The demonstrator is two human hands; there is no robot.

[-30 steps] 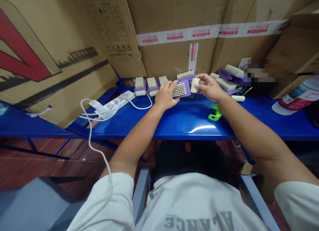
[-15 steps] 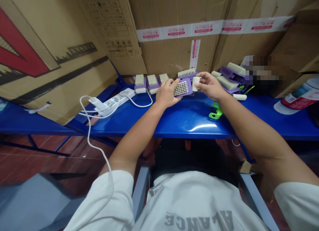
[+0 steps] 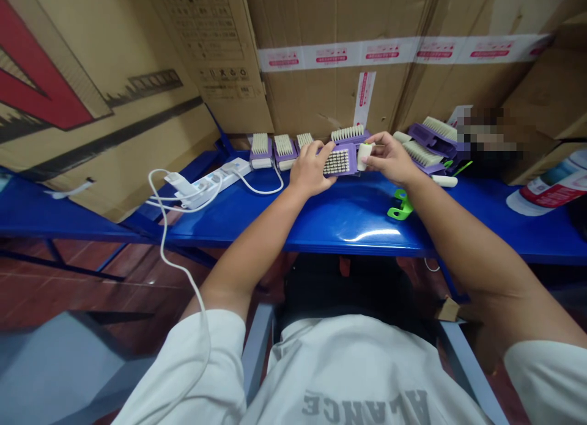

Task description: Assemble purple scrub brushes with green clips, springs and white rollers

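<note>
My left hand grips a purple brush with pale bristles facing up, held just above the blue table. My right hand pinches a small white roller piece against the brush's right end. Three finished purple brushes stand in a row at the back, left of my hands. Another brush lies just behind the one I hold.
A pile of purple brushes and a white roller lie to the right. A green plastic clip sits near my right wrist. A white power strip with a cable lies left. Cardboard boxes wall the back.
The brush and both hands stay close together at the same spot; the white piece has shifted slightly against the brush's end. The camera has tilted a little.
</note>
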